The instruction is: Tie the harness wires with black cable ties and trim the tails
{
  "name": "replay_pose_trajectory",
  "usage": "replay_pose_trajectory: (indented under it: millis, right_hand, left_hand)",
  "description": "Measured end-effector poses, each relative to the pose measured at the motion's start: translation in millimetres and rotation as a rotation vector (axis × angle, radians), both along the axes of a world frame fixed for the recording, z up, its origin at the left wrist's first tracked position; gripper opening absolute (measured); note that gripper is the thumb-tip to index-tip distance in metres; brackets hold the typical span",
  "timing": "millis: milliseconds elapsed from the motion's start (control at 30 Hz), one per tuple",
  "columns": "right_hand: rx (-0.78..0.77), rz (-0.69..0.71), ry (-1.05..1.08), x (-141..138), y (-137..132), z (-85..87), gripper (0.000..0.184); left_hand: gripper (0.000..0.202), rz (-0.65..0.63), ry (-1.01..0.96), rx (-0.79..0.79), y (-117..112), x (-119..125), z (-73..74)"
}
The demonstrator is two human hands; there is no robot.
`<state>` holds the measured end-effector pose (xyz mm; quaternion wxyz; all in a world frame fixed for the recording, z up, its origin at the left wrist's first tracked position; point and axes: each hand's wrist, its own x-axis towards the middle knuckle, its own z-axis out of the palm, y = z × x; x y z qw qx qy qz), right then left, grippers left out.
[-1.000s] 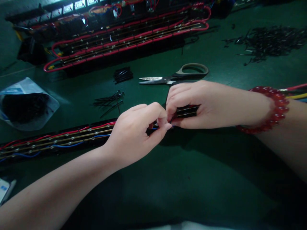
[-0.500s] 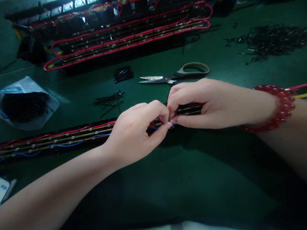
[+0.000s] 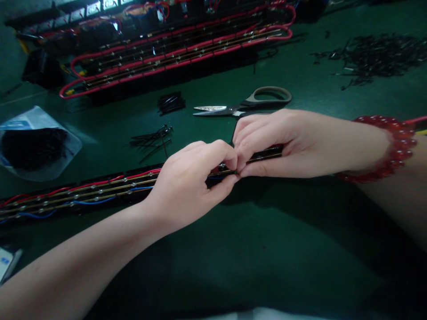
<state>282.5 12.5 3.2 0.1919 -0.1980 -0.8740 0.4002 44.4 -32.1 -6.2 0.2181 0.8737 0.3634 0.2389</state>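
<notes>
My left hand [image 3: 187,186] is closed in a pinch over a long black strip [image 3: 110,189] fitted with brass rods and red and blue wires. Against its fingertips, my right hand [image 3: 273,144] also pinches, wearing a red bead bracelet at the wrist. A thin black cable tie [image 3: 233,132] shows beside the right fingers and runs down to where both sets of fingertips meet. Its lower part is hidden by the fingers. Just behind the right hand lies a pair of scissors [image 3: 233,109], blades slightly apart and pointing left.
Loose cable ties [image 3: 151,140] and a small bundle of black ties [image 3: 171,103] lie behind the left hand. A clear bag [image 3: 36,144] of black ties sits at the left. Black offcuts [image 3: 380,58] are heaped at the far right. Red-wired assemblies [image 3: 176,55] stand at the back.
My right fingertips have shifted slightly and press closer against the left ones. The right wrist and bracelet have moved a little to the right. The strip and scissors stay put.
</notes>
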Motion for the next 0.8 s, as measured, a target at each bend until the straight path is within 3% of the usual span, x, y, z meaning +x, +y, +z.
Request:
replay_pose_trajectory:
  millis: [800]
  right_hand:
    - [0.075, 0.026, 0.037, 0.6, -1.6, 2.6, 0.016]
  left_hand:
    - [0.015, -0.044, -0.039, 0.020, 2.2, -0.4, -1.3]
